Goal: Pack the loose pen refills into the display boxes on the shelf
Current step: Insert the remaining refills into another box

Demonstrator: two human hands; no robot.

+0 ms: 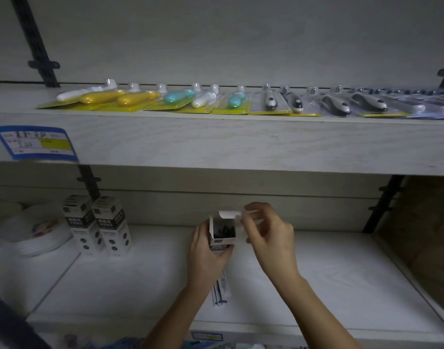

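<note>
The left hand [205, 253] holds the box [217, 240] upright over the middle of the lower shelf [341, 273], nearer its back edge than its front, with its fingers curled round the lower half of the box. The right hand [268, 235] pinches the white flap [229, 214] at the top between thumb and forefinger; its other fingers are loosely bent and hold nothing. Dark refills [224, 230] show inside the open mouth. Whether the flap is being raised or closed cannot be told. To close it well, keep the box plumb so the refills sit below the rim. Tap down any tip that stands proud. Fold the flap along its crease and steer the tongue inside the front wall without forcing it. The left hand should grip low and lightly, since squeezing would bow the mouth and jam the tongue. A flat pack [222, 290] lies on the shelf under the left wrist, toward the front edge; take care not to sweep it off. Two standing boxes [95, 222] by the left end mark where this one likely belongs.
</note>
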